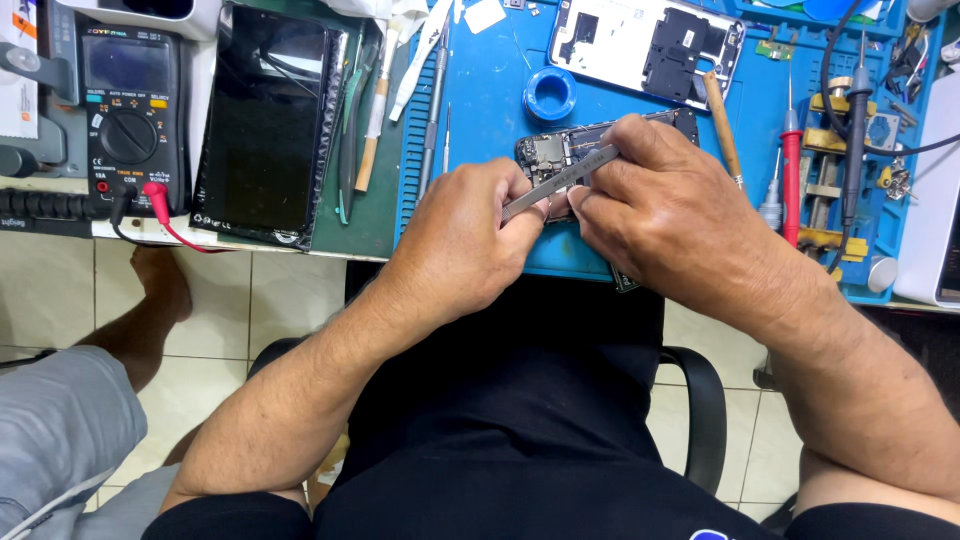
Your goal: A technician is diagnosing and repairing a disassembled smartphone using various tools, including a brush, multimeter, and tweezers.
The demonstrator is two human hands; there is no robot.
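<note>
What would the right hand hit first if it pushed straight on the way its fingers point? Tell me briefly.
The right hand points leftward toward the left hand. Its fingertips would probably meet the left hand's fingertips almost at once, over the opened phone, with the metal tweezers between them. Depth is unclear.

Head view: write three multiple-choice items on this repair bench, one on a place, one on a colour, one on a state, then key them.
1. Where does the black multimeter lie?
A. far left of the bench
B. on the blue work mat
C. on the floor

2. What colour is the small round tape ring?
A. red
B. blue
C. white

3. What is the state of the opened phone body under the hands?
A. sealed with its back on
C. wrapped in foil
B. open, with inner parts bare

Key: 1 A, it sits at the left edge beside the black flat screen panel. 2 B, it matches the mat. 3 B, circuitry shows where the left hand and right hand hold the flat metal tweezers over it.
</note>
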